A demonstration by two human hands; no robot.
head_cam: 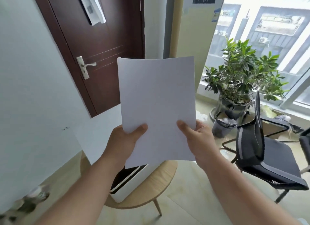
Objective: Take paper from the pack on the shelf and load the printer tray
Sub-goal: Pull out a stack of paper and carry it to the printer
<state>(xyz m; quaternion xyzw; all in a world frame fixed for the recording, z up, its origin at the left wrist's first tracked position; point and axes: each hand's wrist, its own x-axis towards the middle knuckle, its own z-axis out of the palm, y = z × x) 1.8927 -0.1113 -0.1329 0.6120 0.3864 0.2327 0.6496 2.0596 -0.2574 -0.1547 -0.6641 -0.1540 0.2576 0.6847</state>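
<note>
A person holds a thin stack of white paper (pixel 156 107) upright in front of them with both hands, one at each lower side of the stack. The left hand (pixel 123 141) pinches the stack near its lower left edge: the thumb lies flat across the front of the top sheet, and the other fingers are hidden behind the paper, so how they lie cannot be told. The right hand (pixel 199 139) pinches the lower right edge the same way, thumb on the front, the remaining fingers out of sight behind the sheets. The top edge of the stack bows slightly, and the far left corner shows more than one sheet.

Below the paper, partly hidden by its bottom edge and by the left forearm, a white printer (pixel 127 182) with a dark top panel sits on a round wooden stool (pixel 154 186). The printer takes up the left part of the seat and reaches the seat's left edge; the right part of the seat is bare wood. The paper is held in the air above the printer and touches neither it nor the stool.

Behind stands a dark brown door (pixel 100 45) with a metal handle (pixel 85 65). To the right are a potted plant (pixel 241 77) by the window and a black office chair (pixel 263 156).
</note>
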